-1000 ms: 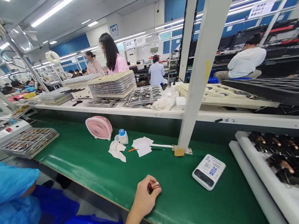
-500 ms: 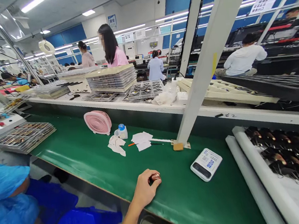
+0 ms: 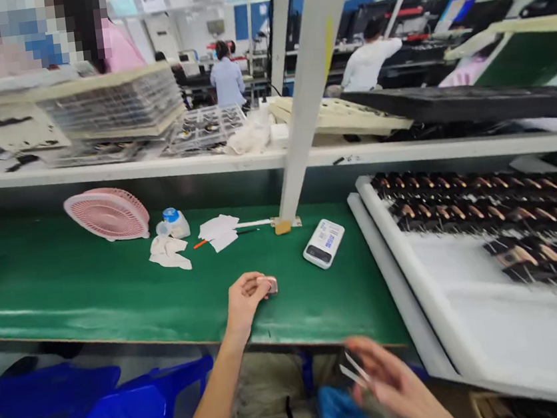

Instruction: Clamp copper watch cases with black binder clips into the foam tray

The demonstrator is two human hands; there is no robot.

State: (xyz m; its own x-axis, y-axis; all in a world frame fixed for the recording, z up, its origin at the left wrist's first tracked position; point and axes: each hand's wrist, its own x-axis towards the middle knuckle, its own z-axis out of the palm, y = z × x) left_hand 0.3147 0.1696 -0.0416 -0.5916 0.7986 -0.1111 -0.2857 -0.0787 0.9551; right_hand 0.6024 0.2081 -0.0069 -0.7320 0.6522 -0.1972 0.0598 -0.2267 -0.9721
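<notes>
Small pinkish piece (image 3: 272, 285) was pinched in left hand (image 3: 246, 300) over green benchtop (image 3: 314, 305) | tweezer-like tool (image 3: 351, 374) was held in right hand (image 3: 391, 380) near bench edge | light, steady grip was judged needed

Factory assembly floor — green-topped workbench (image 3: 67, 293), white shelf (image 3: 203, 163) behind it bearing stacked clear trays (image 3: 118, 106), small dark parts (image 3: 440, 214) in rows in a white tray (image 3: 503, 331), workers (image 3: 226, 77) at stations further back.
</notes>
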